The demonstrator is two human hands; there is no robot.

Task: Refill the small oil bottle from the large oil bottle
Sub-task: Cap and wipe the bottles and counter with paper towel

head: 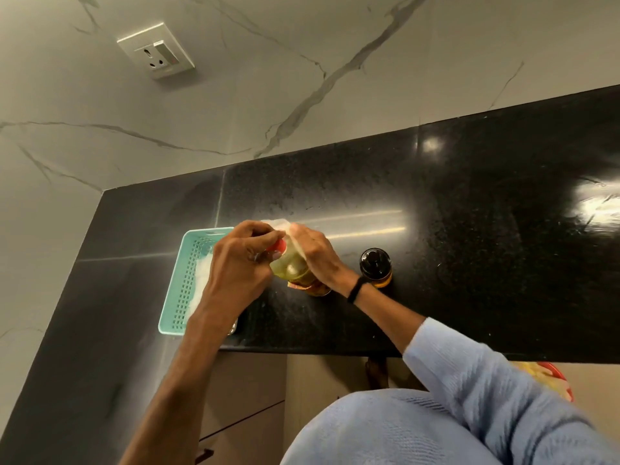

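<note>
The clear plastic large oil bottle (pixel 292 266) stands on the glossy black table (pixel 469 213). The left hand (pixel 240 263) has its fingers curled round the red screw cap (pixel 279 245), and the right hand (pixel 317 255) clasps the bottle's shoulder through a white tissue (pixel 278 224). The small black-lidded oil bottle (pixel 375 268) stands just to its right, and a teal slotted plastic basket (pixel 183 283) sits to its left.

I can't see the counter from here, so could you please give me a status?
Left hand pinches red cap of large oil bottle. Right hand holds white tissue against it. Small oil bottle capped, upright, at right. Teal basket left, clear.
</note>
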